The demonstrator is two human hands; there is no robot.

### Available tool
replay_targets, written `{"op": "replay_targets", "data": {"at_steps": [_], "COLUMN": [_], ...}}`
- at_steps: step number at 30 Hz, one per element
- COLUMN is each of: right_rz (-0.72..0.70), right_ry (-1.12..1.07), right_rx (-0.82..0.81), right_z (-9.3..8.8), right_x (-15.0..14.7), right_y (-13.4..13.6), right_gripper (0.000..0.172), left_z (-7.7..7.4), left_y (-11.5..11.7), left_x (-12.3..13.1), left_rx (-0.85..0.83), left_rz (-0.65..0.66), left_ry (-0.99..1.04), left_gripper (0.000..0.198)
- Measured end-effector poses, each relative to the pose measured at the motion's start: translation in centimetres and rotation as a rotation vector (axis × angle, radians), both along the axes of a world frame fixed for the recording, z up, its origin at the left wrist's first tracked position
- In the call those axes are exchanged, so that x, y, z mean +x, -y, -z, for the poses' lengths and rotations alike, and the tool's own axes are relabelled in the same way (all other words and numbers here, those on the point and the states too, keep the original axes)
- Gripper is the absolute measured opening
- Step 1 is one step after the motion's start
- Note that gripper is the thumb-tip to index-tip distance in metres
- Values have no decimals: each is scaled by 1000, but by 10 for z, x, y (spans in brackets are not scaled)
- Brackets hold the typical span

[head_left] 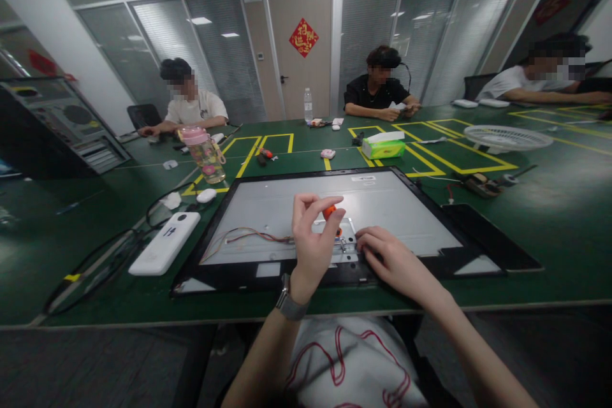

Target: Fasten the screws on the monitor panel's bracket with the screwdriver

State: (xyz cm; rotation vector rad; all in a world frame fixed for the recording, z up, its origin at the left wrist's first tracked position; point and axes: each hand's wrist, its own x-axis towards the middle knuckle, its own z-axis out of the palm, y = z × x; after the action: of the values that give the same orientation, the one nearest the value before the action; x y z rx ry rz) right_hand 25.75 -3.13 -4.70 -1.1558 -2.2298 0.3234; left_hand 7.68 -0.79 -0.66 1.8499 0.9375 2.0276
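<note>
**Flat panel worked on by two hands at the table's near edge**

At the left of the table (109, 293), a black computer case (62, 121) is seen. Nearer the near edge, a white oblong device (165, 243) is laid flat, with a pink-lidded bottle (203, 156) stood beyond it. Along the middle of the near edge, a grey panel (248, 210) is placed, crossed by thin wires (261, 234). Above it the left hand (313, 229) is held, its thumb and fingers curved about an orange-topped tool (329, 211); whether that grip is clamped cannot be told. The right hand (385, 255) is rested on the panel's lower part, fingers bent; whether anything is pinched cannot be told. Toward the right, a dark slab (492, 239) is set beside the panel.
</note>
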Motion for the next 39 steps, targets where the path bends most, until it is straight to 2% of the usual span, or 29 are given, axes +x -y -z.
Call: {"op": "replay_targets", "data": {"at_steps": [8,14,21,27,32,35,39], "right_rz": [5,6,2,13,12,10,11], "right_ry": [10,10,-4,-1,5,6,4], "right_rx": [10,9,17,25,16,18,34], "right_z": [0,1,1,-1,-1,-1,0], "right_x": [-1,0,0,-2,-2,-1,-1], "right_y": [0,0,-1,0,0,0,0], "right_gripper": [23,23,24,23,23,23,24], "left_z": [1,2,3,3,1,-1,-2], "left_y": [-1,-1,-1,-2,-3,-2,-1], "left_x": [1,2,2,2,4,3,0], "left_rx": [-11,-153,-148,-144,-111,-118,-128], "left_rz": [26,142,174,165,2,-44,-10], "left_ry": [48,110,93,37,33,64,60], "left_gripper": [15,32,32,34,18,11,29]}}
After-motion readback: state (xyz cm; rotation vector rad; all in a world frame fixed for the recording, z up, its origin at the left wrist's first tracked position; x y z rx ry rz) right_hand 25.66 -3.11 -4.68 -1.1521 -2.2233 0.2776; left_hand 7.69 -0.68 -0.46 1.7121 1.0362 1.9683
